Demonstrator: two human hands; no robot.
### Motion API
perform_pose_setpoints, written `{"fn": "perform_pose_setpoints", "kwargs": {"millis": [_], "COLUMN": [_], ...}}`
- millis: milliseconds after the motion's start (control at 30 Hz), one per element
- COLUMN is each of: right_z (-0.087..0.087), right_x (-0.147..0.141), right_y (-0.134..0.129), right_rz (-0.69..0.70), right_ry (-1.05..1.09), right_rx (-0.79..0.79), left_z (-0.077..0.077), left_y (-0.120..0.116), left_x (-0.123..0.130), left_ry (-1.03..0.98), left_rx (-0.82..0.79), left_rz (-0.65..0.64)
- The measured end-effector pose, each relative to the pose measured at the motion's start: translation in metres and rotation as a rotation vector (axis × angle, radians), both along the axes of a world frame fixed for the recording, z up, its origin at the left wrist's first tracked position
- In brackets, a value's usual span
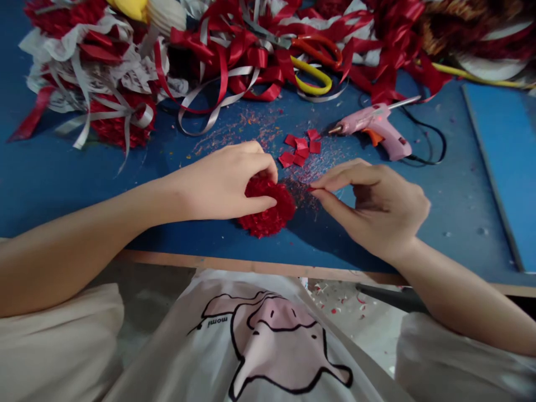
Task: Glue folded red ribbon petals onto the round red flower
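Observation:
A round, fluffy red pompom [274,215] rests on the blue table near its front edge. My left hand [228,181] curls over its left side, with thumb and fingers gripping it. Just right of the pompom, my right hand [377,204] pinches a tiny red piece [310,189] between thumb and forefinger. Several small red squares [300,146] lie in a loose group beyond the hands. To their right, a pink glue gun [379,125] lies on its side, its nozzle pointing left.
Red and silver ribbons [226,61] heap along the back, with orange-and-yellow-handled scissors [312,75] among them. White lace and red bundles [96,72] sit back left. A blue board [506,167] lies at the right; a black cord [439,142] curls behind the glue gun.

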State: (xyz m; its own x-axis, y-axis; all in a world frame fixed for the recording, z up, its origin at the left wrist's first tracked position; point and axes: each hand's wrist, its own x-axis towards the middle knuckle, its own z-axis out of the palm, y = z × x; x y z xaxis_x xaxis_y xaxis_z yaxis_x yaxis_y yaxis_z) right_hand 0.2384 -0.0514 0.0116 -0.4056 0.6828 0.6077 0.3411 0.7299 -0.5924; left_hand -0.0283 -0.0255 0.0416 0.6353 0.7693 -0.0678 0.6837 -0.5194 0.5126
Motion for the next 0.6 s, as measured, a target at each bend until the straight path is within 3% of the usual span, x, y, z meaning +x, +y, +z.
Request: {"fn": "perform_pose_setpoints", "kwargs": {"millis": [133,233,367,500,600], "right_z": [-0.005,-0.003,0.005,0.009,0.006], "right_x": [0.002,0.002,0.000,0.004,0.008], "right_y": [-0.005,-0.007,-0.007,-0.006,-0.006], "right_rz": [-0.067,-0.062,0.068,0.193,0.251], "right_ry": [0.088,0.055,-0.133,-0.346,-0.393], "right_rx": [-0.092,-0.100,-0.054,-0.003,0.129], "left_z": [0.002,0.001,-0.003,-0.006,-0.006], "left_y": [-0.001,-0.004,-0.007,-0.006,-0.005], "left_x": [0.000,-0.003,-0.007,-0.006,-0.005], "left_ry": [0.021,0.011,0.034,0.037,0.025], "left_rx": [-0.069,-0.045,-0.003,-0.012,-0.017], "left_rz": [0.013,-0.064,-0.217,-0.237,-0.235]}}
